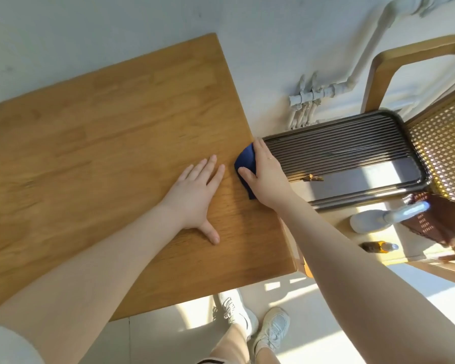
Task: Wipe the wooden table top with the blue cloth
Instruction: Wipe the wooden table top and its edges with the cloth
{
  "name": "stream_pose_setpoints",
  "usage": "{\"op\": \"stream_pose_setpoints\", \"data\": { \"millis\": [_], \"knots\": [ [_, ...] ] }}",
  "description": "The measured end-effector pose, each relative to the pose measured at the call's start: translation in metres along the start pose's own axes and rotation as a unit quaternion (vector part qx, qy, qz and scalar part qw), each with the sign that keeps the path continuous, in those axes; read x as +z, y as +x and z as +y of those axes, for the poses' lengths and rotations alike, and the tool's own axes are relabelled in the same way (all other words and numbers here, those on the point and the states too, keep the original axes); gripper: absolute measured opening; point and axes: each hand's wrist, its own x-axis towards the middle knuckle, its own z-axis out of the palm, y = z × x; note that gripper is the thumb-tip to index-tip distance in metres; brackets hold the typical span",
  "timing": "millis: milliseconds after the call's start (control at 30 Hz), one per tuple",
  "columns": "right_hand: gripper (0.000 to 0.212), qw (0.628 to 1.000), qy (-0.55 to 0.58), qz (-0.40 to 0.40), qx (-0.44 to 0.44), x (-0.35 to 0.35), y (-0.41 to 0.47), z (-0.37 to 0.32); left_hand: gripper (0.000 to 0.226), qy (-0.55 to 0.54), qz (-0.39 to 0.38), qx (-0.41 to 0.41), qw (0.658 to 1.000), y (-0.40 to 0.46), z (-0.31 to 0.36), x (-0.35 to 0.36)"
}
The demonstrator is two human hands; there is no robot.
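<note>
— Where's the blue cloth (244,164)?
— At the right edge of the wooden bench (103,143), just beside the dark ribbed tray (352,153).
— And the right hand (265,177)?
— Its grip lies over the cloth, fingers straight, pressing it onto the bench.
— The left hand (195,195)?
— Flat on the bench, grip spread, holding nothing, near the cloth.
</note>
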Motion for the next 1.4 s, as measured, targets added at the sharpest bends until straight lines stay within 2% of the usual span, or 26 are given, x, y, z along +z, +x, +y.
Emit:
{"op": "stream_pose_setpoints", "data": {
  "millis": [100,233,333,433,600,667,733,833,933,1033,1133,1267,1400],
  "knots": [
    [0.081,1.0,0.005,-0.024,-0.002,-0.002,-0.042,0.004,0.151,0.005,-0.007,0.01,1.0,-0.001,0.003,-0.003],
    [0.08,0.999,-0.045,0.02,-0.016,0.004,-0.046,0.0,0.139,-0.036,-0.008,0.032,0.999,-0.001,-0.01,-0.007],
    [0.077,0.998,-0.043,0.048,0.0,0.004,0.009,-0.015,0.12,-0.044,-0.002,0.075,0.996,0.002,-0.03,-0.012],
    [0.081,0.999,0.001,0.041,0.028,0.003,0.055,-0.026,0.096,-0.047,0.009,0.11,0.993,0.007,-0.047,-0.012],
    [0.078,0.997,0.044,0.008,0.068,-0.004,0.031,-0.018,0.055,-0.096,0.089,0.136,0.982,0.027,-0.056,-0.022],
    [0.079,0.998,0.029,-0.004,0.06,-0.004,0.013,-0.013,0.056,-0.089,0.114,0.115,0.983,0.04,-0.062,-0.032],
    [0.079,0.999,0.0,0.006,0.033,-0.004,0.015,-0.011,0.063,-0.096,0.126,0.057,0.986,0.054,-0.07,-0.04],
    [0.078,0.998,-0.055,0.008,0.0,-0.002,0.049,-0.015,0.067,-0.157,0.122,-0.026,0.98,0.07,-0.084,-0.05],
    [0.077,0.998,-0.06,0.012,-0.026,0.001,0.102,-0.022,0.07,-0.153,0.094,-0.069,0.981,0.082,-0.092,-0.056],
    [0.075,0.997,-0.061,0.003,-0.055,-0.001,0.128,-0.024,0.075,-0.153,0.072,-0.093,0.981,0.094,-0.091,-0.064],
    [0.076,0.997,-0.021,-0.029,-0.075,-0.006,0.109,-0.012,0.084,-0.143,0.065,-0.089,0.984,0.108,-0.088,-0.08],
    [0.075,0.993,0.015,-0.067,-0.092,-0.009,0.095,-0.003,0.106,-0.094,0.054,-0.097,0.989,0.137,-0.093,-0.102],
    [0.073,0.993,0.067,-0.075,-0.064,-0.01,0.147,-0.011,0.13,0.001,0.022,-0.12,0.993,0.159,-0.099,-0.109]
  ]
}}
